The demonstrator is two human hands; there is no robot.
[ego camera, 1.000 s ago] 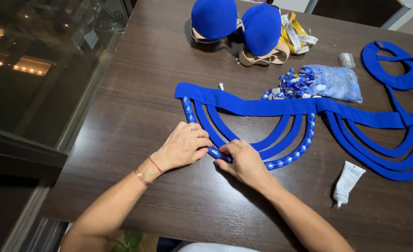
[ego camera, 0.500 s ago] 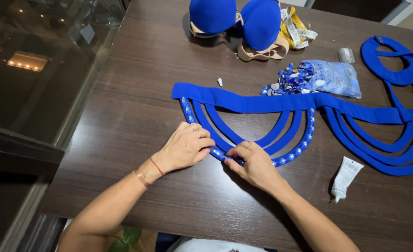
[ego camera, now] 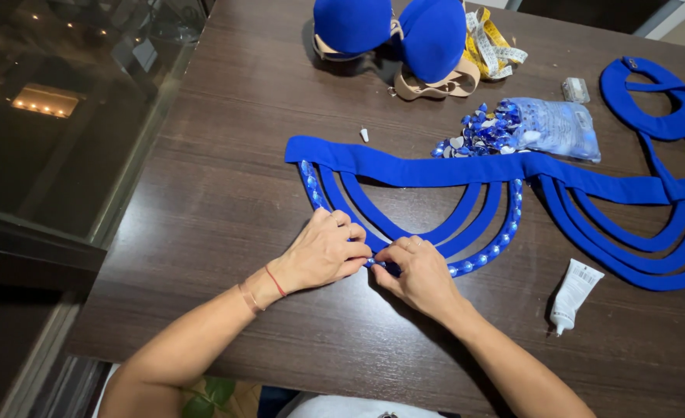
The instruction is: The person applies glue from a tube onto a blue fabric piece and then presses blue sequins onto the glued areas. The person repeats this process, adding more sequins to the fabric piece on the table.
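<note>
1. Blue is pretty much the whole scene: a royal-blue strappy fabric piece (ego camera: 404, 166) lies flat across the middle of the dark wood table (ego camera: 226, 131), a straight band on top with curved loops hanging toward the near edge.
2. Outermost loop on the left half carries a row of blue rhinestones (ego camera: 485, 254), running down both sides and along the bottom curve.
3. Left hand (ego camera: 323, 254) sits on the bottom of that loop, fingers curled together and pinched down on the strap. Thin red and gold-coloured bracelets (ego camera: 263, 286) on the wrist.
4. Right hand (ego camera: 420, 275) is right next to it, fingertips touching the left hand's, thumb and fingers closed on the same spot of the strap. Can't tell whether a stone is between them, it's too small to see.
5. White glue tube (ego camera: 575, 288) lies near the right hand toward the near right side of the table, nozzle pointing at the near edge, clear of the fabric.
6. Clear plastic bag of blue gems (ego camera: 547, 128) sits just past the top band, with loose gems (ego camera: 478, 135) spilled out at its left end.
7. Far edge: a pair of blue bra cups (ego camera: 392, 27) with beige straps, and a yellow measuring tape (ego camera: 497, 42) bunched just to their right.
8. Far right corner has another blue fabric piece (ego camera: 655, 97), ring-shaped.
9. Tiny white cap (ego camera: 364, 135) lies just past the top band's left part.
</note>
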